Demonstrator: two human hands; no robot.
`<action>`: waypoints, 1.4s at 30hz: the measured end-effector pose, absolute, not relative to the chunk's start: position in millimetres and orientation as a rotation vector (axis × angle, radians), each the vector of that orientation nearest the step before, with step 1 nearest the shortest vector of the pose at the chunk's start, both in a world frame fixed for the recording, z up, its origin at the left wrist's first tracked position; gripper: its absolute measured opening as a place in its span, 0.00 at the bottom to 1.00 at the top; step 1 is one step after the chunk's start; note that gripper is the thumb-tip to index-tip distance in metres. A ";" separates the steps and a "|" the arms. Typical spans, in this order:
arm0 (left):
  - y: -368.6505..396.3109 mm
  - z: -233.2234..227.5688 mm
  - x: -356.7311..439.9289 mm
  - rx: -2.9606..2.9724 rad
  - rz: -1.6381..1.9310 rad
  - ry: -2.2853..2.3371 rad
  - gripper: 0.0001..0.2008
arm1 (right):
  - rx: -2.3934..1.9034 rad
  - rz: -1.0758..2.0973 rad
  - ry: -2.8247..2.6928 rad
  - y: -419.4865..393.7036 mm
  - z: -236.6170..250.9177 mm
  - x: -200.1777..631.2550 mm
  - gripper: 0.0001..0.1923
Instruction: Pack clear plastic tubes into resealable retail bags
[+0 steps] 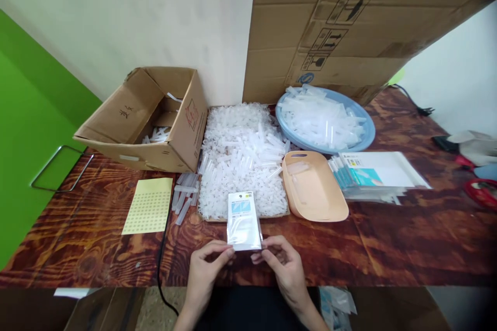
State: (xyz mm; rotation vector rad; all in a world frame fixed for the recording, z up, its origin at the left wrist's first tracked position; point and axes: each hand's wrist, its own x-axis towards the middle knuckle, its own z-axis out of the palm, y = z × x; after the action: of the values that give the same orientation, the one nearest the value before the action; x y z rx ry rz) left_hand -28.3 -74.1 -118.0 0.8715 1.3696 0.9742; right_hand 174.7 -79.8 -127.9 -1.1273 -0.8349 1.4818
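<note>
A glossy packet [244,222] with a printed blue panel near its top is held at the front of the table [388,248], its upper part overlapping the near edge of a heap of clear plastic tubes [244,150]; whether it touches them is hard to tell. The left hand [212,264] pinches the lower left corner between thumb and finger. The right hand [283,264] has thumb and forefinger nearly together at the lower right corner, seemingly gripping its edge.

The step in hand looks like handling one packet by its bottom end; glare hides whether anything is inside. The next move seems to call for a light, even hold on both corners, so that the thin film stays flat.

Right of the heap stands a peach tray [330,216], with a pile of printed packets [365,177] beside it and a blue basin [370,134] of clear pieces behind. To the left lie loose tubes [184,191] and a yellow sticker sheet [149,207], with an open cardboard box [180,139] behind them.
</note>
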 end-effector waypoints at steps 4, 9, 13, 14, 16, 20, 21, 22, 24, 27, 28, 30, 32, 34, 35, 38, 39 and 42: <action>-80.4 -122.6 -27.3 0.832 0.933 1.399 0.10 | -1.223 1.452 -0.837 -84.8 -134.2 175.9 0.10; -85.7 -126.7 -28.1 0.804 0.921 1.436 0.12 | -1.388 1.401 -0.932 -83.7 -131.0 174.7 0.14; -87.4 -126.9 -26.5 0.752 0.922 1.429 0.14 | -1.327 1.399 -1.019 -83.0 -129.7 176.4 0.13; -87.3 -126.1 -26.1 0.749 0.924 1.429 0.14 | -1.282 1.418 -1.026 -82.4 -129.7 177.2 0.12; -86.3 -123.6 -25.5 0.759 0.927 1.431 0.14 | -1.201 1.467 -1.032 -80.1 -129.8 178.9 0.10; -84.3 -118.4 -25.6 0.773 0.920 1.440 0.13 | -1.230 1.498 -1.059 -74.1 -129.3 180.0 0.11; -84.2 -117.8 -25.6 0.772 0.913 1.440 0.13 | -1.261 1.484 -1.052 -73.2 -128.9 179.6 0.12; -84.4 -117.6 -25.4 0.766 0.906 1.438 0.14 | -1.294 1.470 -1.041 -72.7 -128.4 178.9 0.13; -85.4 -118.4 -24.6 0.730 0.898 1.427 0.15 | -1.355 1.446 -1.024 -73.1 -127.5 176.9 0.15; -87.9 -120.5 -22.6 0.659 0.912 1.417 0.16 | -1.430 1.417 -1.038 -75.4 -127.2 173.9 0.16; -88.7 -120.9 -21.7 0.644 0.919 1.417 0.17 | -1.448 1.406 -1.042 -76.1 -127.5 173.3 0.16; -89.7 -121.1 -19.9 0.624 0.930 1.418 0.17 | -1.475 1.392 -1.045 -76.8 -128.4 172.5 0.16; -90.0 -120.4 -18.0 0.611 0.936 1.424 0.18 | -1.498 1.383 -1.043 -76.6 -129.2 172.1 0.17; -89.8 -119.5 -16.2 0.601 0.941 1.433 0.18 | -1.524 1.369 -1.049 -75.9 -130.0 171.7 0.18; -89.6 -119.2 -15.4 0.596 0.945 1.435 0.18 | -1.535 1.361 -1.055 -75.6 -130.3 171.5 0.18; -89.1 -119.1 -13.7 0.579 0.950 1.433 0.18 | -1.558 1.343 -1.070 -74.8 -131.7 170.4 0.18; -89.1 -119.2 -13.4 0.576 0.950 1.431 0.18 | -1.564 1.340 -1.073 -74.6 -132.2 170.0 0.18; -89.3 -119.8 -13.0 0.577 0.950 1.435 0.18 | -1.584 1.330 -1.082 -74.0 -133.5 169.0 0.18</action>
State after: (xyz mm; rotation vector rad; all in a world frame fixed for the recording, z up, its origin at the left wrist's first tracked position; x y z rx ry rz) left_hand -13.0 -89.3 -119.8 0.5774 1.4352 0.9503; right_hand 169.0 -74.0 -133.5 -1.5841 -1.0820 1.3302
